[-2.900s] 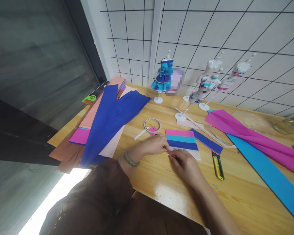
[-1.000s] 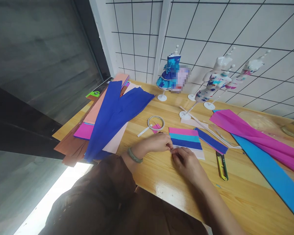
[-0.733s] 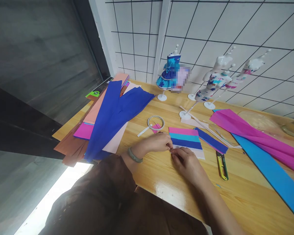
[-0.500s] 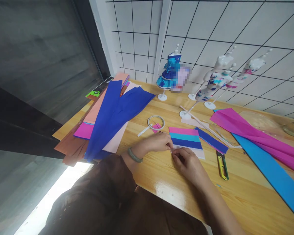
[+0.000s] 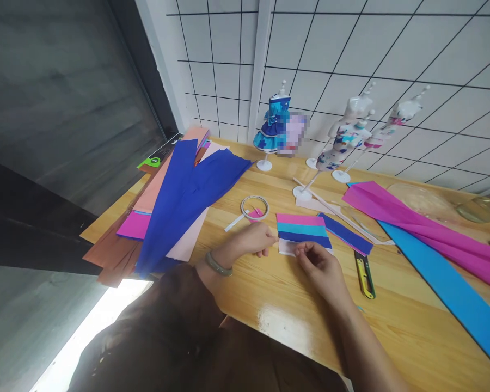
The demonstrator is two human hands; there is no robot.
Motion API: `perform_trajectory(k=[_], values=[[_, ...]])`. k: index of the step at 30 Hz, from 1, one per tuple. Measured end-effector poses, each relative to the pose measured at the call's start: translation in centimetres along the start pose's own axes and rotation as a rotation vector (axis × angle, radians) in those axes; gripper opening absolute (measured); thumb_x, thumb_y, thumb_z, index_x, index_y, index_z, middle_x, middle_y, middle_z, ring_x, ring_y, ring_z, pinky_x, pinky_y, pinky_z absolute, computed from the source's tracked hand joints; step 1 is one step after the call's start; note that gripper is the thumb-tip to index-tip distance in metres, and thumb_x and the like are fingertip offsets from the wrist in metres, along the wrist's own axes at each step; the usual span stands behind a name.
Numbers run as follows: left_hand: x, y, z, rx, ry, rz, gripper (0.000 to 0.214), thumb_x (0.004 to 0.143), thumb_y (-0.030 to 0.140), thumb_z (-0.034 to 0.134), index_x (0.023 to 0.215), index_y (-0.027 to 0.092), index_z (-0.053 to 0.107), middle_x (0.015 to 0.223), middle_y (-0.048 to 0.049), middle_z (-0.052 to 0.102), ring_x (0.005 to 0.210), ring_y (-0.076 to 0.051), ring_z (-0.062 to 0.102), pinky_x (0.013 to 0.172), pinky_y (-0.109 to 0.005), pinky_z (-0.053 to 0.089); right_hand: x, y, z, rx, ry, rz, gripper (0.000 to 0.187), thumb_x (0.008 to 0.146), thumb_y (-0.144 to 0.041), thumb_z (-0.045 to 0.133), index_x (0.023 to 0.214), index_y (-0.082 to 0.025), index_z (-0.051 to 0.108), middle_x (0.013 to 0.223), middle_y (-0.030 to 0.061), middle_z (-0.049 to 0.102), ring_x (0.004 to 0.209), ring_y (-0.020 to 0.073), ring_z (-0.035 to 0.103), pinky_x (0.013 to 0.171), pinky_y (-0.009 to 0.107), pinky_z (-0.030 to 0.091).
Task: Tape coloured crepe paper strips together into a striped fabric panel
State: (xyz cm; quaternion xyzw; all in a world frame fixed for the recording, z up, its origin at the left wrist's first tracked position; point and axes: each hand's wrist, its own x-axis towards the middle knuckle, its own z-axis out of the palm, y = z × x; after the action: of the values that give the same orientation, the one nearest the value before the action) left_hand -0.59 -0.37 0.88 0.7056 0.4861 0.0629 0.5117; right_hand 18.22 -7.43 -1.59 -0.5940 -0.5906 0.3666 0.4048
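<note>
A small striped paper piece [image 5: 302,230] lies flat on the wooden table [image 5: 392,326], with pink, cyan and dark blue bands and a white strip along its near edge. My right hand [image 5: 319,267] pinches that white strip with thumb and fingertips. My left hand [image 5: 255,241] rests just left of the piece with its fingers curled in. What those fingers hold, if anything, is hidden. A green bangle [image 5: 218,264] sits on my left wrist.
Behind my left hand lie a tape ring [image 5: 254,207] and a white strip. Yellow-green snips [image 5: 363,273] and a dark blue paper strip [image 5: 345,233] lie to the right. Dark blue sheets [image 5: 185,198] cover the left, magenta [image 5: 424,228] and cyan [image 5: 447,286] sheets the right. Small mannequins [image 5: 343,142] stand at the wall.
Both hands were pinched together at the piece's near left corner. Now they are apart: my left hand has drawn back to the left, my right has slid right along the white strip.
</note>
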Motion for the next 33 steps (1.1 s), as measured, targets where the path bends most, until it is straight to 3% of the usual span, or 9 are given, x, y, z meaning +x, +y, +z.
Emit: perform_trajectory(k=[3,7,10,15,22,26,30,33], values=[[0.1,0.3,0.5,-0.121,-0.117,-0.063,0.030,0.082,0.036,0.042,0.067,0.013,0.053,0.060,-0.0028,0.062,0.041,-0.008,0.051,0.036,-0.018,0.033,0.2,-0.1,-0.1,0.077,0.055,0.034,0.026,0.075,-0.043,0.060,0.082,-0.018,0.058,0.078,0.0051,0.062,0.070,0.0164,0.056,0.065,0.029,0.045],[0.5,0.7,1.0,-0.237,-0.145,-0.037,0.025,0.079,0.033,0.048,0.064,0.013,0.050,0.056,-0.0004,0.059,0.039,-0.007,0.050,0.035,-0.017,0.034,0.4,-0.1,-0.4,0.123,0.077,0.049,0.026,0.073,-0.043,0.062,0.080,-0.018,0.059,0.075,0.0041,0.061,0.067,0.0154,0.055,0.062,0.028,0.044],[0.8,0.7,1.1,-0.327,-0.103,0.010,0.023,0.078,0.034,0.050,0.065,0.014,0.050,0.051,0.0028,0.054,0.038,-0.007,0.049,0.036,-0.017,0.036,0.5,-0.2,-0.6,0.158,0.086,0.063,0.025,0.072,-0.042,0.063,0.079,-0.018,0.060,0.075,0.0035,0.061,0.066,0.0149,0.055,0.061,0.027,0.044],[1.1,-0.1,0.9,-0.204,0.125,0.001,0.037,0.082,0.041,0.042,0.057,0.015,0.047,0.042,0.0033,0.046,0.032,-0.007,0.044,0.031,-0.015,0.026,0.7,-0.7,-0.9,0.206,0.104,0.085,0.025,0.069,-0.042,0.065,0.075,-0.018,0.061,0.070,0.0021,0.059,0.064,0.0143,0.053,0.060,0.026,0.043],[0.9,0.5,1.5,-0.253,0.026,-0.025,0.024,0.076,0.036,0.053,0.064,0.015,0.049,0.050,0.0040,0.052,0.034,-0.007,0.047,0.031,-0.016,0.030,0.9,-0.9,-1.0,0.266,0.122,0.095,0.026,0.068,-0.043,0.066,0.074,-0.018,0.060,0.070,0.0023,0.058,0.064,0.0142,0.051,0.060,0.026,0.042],[1.2,0.8,2.0,-0.340,0.094,-0.004,0.019,0.074,0.030,0.055,0.065,0.015,0.048,0.050,0.0055,0.050,0.035,-0.004,0.042,0.035,-0.016,0.030,0.9,-1.0,-0.9,0.281,0.134,0.104,0.026,0.068,-0.042,0.067,0.073,-0.017,0.060,0.070,0.0030,0.059,0.063,0.0143,0.051,0.060,0.026,0.041],[1.6,0.8,2.1,-0.413,0.220,0.146,0.021,0.071,0.029,0.059,0.062,0.014,0.049,0.053,0.0047,0.050,0.045,-0.004,0.044,0.043,-0.015,0.034,0.8,-1.0,-1.0,0.293,0.171,0.108,0.026,0.069,-0.042,0.066,0.076,-0.018,0.059,0.072,0.0021,0.058,0.066,0.0138,0.051,0.063,0.026,0.041],[1.8,0.4,2.1,-0.496,0.183,0.170,0.023,0.072,0.034,0.059,0.066,0.014,0.051,0.055,0.0029,0.053,0.046,-0.006,0.047,0.041,-0.016,0.034,0.7,-1.2,-1.0,0.295,0.196,0.104,0.028,0.070,-0.044,0.065,0.080,-0.019,0.057,0.075,0.0013,0.058,0.068,0.0135,0.051,0.064,0.025,0.040]])
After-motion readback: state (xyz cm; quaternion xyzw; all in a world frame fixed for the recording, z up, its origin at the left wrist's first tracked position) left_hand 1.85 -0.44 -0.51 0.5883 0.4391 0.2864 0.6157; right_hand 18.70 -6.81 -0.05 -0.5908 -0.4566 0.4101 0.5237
